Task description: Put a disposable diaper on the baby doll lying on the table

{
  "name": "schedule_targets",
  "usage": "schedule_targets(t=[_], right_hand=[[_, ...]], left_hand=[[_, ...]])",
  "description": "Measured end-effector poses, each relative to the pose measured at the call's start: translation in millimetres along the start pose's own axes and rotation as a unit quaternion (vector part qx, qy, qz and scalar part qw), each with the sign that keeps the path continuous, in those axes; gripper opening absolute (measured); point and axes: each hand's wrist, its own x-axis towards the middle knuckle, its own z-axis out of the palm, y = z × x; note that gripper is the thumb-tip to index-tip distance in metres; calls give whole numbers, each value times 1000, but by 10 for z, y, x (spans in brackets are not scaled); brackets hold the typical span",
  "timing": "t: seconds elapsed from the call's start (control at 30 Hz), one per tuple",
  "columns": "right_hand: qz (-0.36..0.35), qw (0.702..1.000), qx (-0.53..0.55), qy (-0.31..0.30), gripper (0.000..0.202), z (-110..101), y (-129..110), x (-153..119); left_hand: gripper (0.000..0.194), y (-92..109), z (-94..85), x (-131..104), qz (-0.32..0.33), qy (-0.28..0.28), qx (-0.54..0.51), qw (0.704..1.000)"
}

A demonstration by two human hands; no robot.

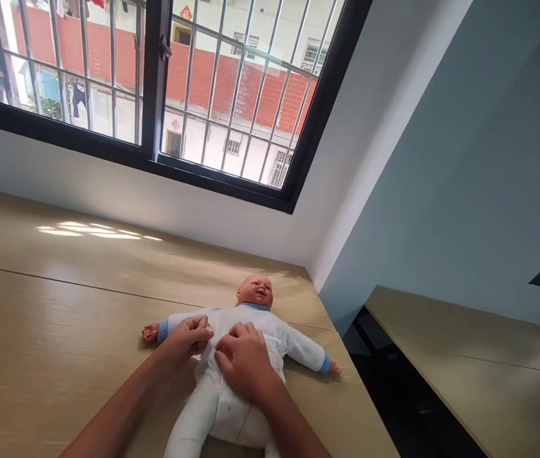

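A baby doll (255, 291) lies on its back on the wooden table, arms spread, in a white top with blue cuffs and collar and white leggings. Around its waist is a white diaper (275, 357) with a coloured print near the upper edge. My left hand (194, 336) is closed in a pinch at the diaper's side edge, over the doll's belly. Close beside it, my right hand (243, 357) rests on the diaper's front with curled fingers, gripping its upper edge. The fingers hide much of what they hold.
The light wooden table (60, 356) meets a white wall below a dark-framed, barred window (222, 159). Its right edge lies close to the doll's outstretched arm. Past a dark gap stands another wooden table (465, 343) at the right.
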Motion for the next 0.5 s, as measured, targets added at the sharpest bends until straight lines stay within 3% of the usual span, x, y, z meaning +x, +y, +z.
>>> schedule_targets(t=[0.17, 0.33, 0.5], right_hand=[[-3, 999, -48, -9, 21, 23, -6, -10], [46, 999, 6, 24, 19, 123, 84, 85], [58, 994, 80, 56, 38, 173, 171, 164]], left_hand=[[35, 124, 192, 117, -27, -102, 5, 994], [30, 187, 362, 245, -32, -170, 50, 984], [24, 140, 475, 308, -14, -176, 98, 980]])
